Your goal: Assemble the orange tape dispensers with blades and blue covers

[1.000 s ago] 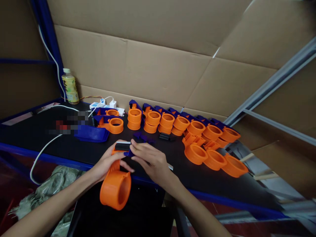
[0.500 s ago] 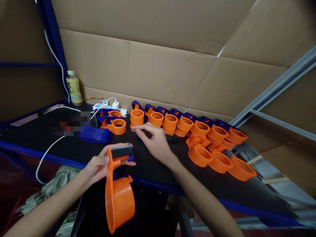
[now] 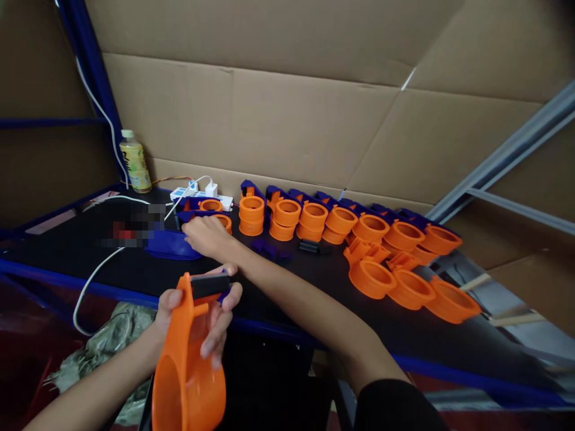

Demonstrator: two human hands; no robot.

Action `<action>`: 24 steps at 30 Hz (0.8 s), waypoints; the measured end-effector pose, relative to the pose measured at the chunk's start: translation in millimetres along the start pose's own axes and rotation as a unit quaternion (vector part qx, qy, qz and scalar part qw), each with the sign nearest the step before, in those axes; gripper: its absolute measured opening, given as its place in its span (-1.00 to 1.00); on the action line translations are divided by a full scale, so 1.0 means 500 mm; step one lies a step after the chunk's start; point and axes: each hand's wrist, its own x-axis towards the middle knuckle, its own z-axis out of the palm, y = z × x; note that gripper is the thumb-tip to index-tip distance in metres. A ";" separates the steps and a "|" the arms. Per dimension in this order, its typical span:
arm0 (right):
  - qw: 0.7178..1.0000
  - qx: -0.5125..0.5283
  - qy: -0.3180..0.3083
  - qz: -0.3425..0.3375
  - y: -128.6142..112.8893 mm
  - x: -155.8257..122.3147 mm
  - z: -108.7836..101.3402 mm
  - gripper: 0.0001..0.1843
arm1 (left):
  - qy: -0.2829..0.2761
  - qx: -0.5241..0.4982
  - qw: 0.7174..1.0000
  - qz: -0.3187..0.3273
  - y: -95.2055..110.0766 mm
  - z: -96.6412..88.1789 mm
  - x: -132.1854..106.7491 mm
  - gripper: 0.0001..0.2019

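Note:
My left hand [image 3: 197, 317] is wrapped round an orange tape dispenser [image 3: 193, 383], gripping it near its black roller [image 3: 210, 284]. The dispenser's wide ring hangs down in front of the table edge, and a bit of blue plastic shows beside the roller. Across the table reaches my right hand [image 3: 209, 236], its fingers bent and closed at the right end of a stack of flat blue plastic plates [image 3: 171, 245]. The fingertips are partly hidden, but they appear to pinch a plate's edge. Behind that hand stand orange and blue dispensers [image 3: 211, 205].
Several orange tape dispensers [image 3: 314, 215] line the back of the black table, with more orange frames [image 3: 372, 278] to the right. Small blue parts [image 3: 269, 248] and a black roller [image 3: 309, 246] lie mid-table. Further left are a power strip [image 3: 222, 200], cables and a bottle [image 3: 135, 161].
My right hand has moved left from the small blue parts mid-table to the stack of blue plates. My left hand has tilted the dispenser and drawn it closer, with the fingers curled further round it.

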 end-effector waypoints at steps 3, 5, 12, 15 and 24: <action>1.000 0.006 0.007 0.009 0.004 -0.002 0.013 -0.77 | 0.002 -0.025 1.000 0.015 -0.003 0.004 0.000 -0.36; 1.000 0.018 0.018 0.015 0.006 -0.002 0.013 -0.73 | 0.031 -0.042 0.998 0.022 -0.002 0.008 0.005 -0.33; 0.991 0.103 0.084 0.011 0.028 -0.002 -0.038 -0.81 | 0.128 0.001 0.991 0.047 0.009 0.013 0.007 -0.61; 0.984 0.139 0.114 0.020 0.039 -0.028 -0.066 -0.83 | 0.158 0.074 0.983 0.058 0.010 0.019 0.013 -0.70; 0.914 0.270 0.244 0.178 0.045 -0.092 -0.089 -0.87 | 0.237 0.213 0.941 0.111 -0.048 0.016 0.078 -0.74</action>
